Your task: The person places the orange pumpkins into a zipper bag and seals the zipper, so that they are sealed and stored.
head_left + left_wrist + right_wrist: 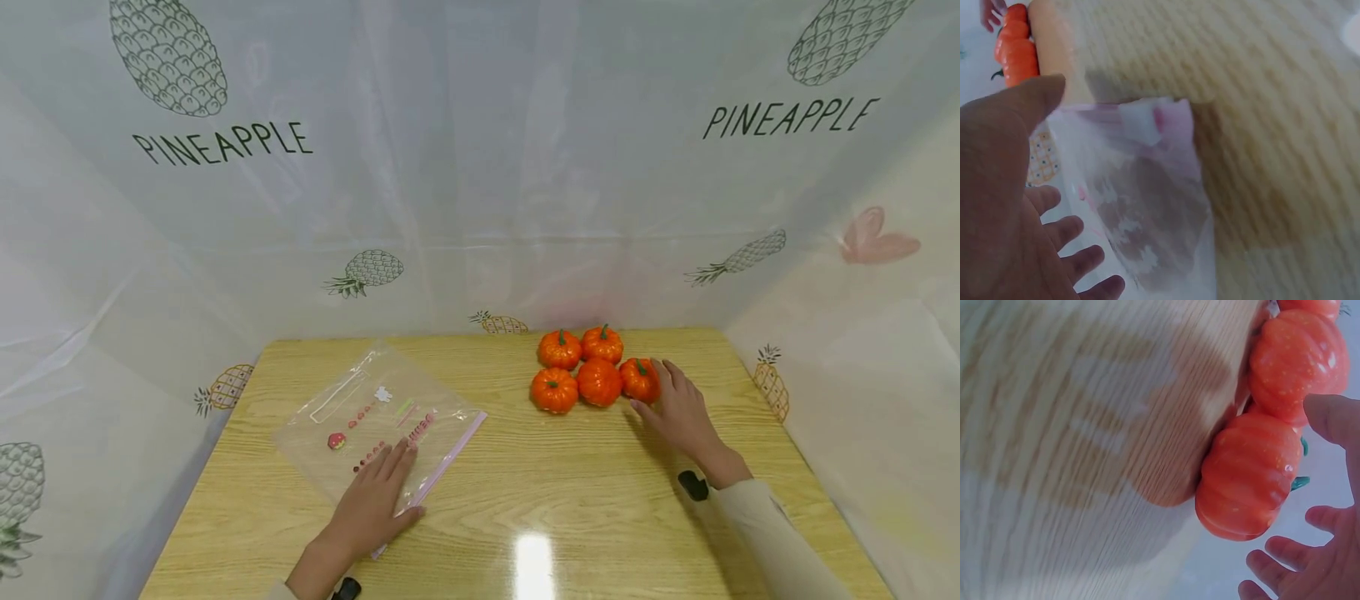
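Several small orange pumpkins with green stems sit clustered at the back right of the table. The rightmost pumpkin has my right hand beside it, thumb and fingers spread around its near right side. In the right wrist view that hand's relaxed fingers hang next to the pumpkin without curling round it. To the left, a clear zip bag with a lilac zip edge and small printed pictures lies flat and tilted. My left hand is over its near corner, fingers straight; the left wrist view shows the bag's zip end beyond the thumb.
The light wood table has its back edge against a whitish curtain printed with pineapples. The same sheeting rises along both sides. A bright light reflection shows on the table's front middle.
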Demonstrator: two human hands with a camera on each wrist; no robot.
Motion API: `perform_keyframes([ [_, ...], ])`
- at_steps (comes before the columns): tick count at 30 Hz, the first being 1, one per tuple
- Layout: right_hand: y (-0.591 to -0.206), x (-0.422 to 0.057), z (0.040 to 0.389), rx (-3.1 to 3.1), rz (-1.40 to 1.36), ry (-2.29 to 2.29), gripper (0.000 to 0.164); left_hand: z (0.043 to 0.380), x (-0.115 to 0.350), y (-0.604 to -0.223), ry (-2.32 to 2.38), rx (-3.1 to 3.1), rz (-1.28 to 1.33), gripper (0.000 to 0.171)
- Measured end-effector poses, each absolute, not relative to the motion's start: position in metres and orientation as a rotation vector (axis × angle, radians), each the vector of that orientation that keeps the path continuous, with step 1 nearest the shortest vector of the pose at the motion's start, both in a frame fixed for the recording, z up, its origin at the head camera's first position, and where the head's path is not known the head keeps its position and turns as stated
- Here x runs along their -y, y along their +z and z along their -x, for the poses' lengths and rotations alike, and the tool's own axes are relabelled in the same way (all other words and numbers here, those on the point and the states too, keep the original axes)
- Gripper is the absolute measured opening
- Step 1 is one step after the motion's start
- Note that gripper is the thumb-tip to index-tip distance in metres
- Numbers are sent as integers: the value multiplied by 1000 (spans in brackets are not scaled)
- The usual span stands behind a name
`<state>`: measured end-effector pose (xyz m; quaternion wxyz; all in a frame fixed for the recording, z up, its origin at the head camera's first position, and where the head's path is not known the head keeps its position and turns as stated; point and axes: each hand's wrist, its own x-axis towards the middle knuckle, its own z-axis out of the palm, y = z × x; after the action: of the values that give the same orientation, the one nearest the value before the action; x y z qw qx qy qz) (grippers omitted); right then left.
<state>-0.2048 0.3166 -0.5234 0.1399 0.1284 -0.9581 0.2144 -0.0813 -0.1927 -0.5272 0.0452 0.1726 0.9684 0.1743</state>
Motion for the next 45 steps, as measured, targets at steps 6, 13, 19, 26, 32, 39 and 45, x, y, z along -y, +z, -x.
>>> perform_keyframes([
  [6,-525,-315,210,2757,-364,600,84,78,192,-531,505,-2991,-542,82],
  [13,-527,-315,215,2769,-363,586,81,76,193,-534,471,-3015,-538,66],
  [19,-529,-314,217,2756,-370,578,79,76,193,-536,473,-3028,-534,58],
  [26,-529,-313,219,2748,-342,575,78,75,189,-534,485,-3054,-548,50],
  [32,-529,-312,221,2763,-312,560,75,76,186,-534,412,-3146,-650,41],
  [39,-531,-313,224,2753,-302,557,70,80,182,-539,320,-3277,-764,26],
  [45,-532,-314,224,2740,-296,559,67,81,176,-540,387,-3287,-541,19],
])
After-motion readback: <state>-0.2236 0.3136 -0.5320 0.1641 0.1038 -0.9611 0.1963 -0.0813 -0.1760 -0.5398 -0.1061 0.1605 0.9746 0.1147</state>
